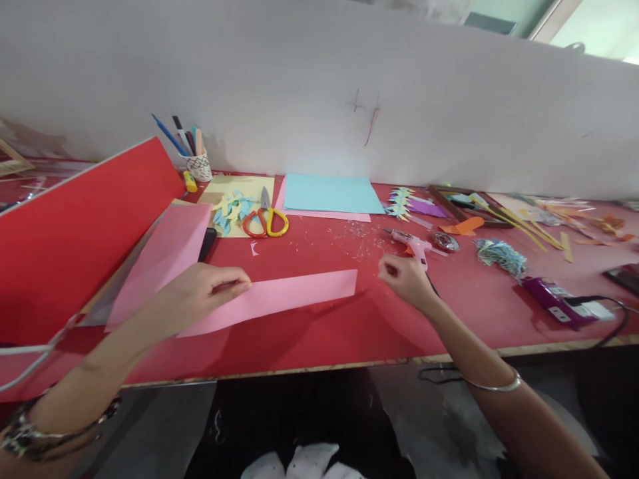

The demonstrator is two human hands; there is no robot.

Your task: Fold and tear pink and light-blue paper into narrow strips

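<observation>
While your left hand [219, 291] grips the pink strip [304, 293] over the red table [349, 336], near centre | your right hand [402, 274] curls closed beside the glue gun [419, 247] | scissors [265, 197] lie beyond the strip

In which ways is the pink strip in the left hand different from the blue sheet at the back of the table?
The pink strip is long and narrow; the blue sheet is much broader.
The left hand holds the pink strip, while the blue sheet lies flat on pink paper.
They also differ in colour: pink against light blue.
Both look like plain paper.
</observation>
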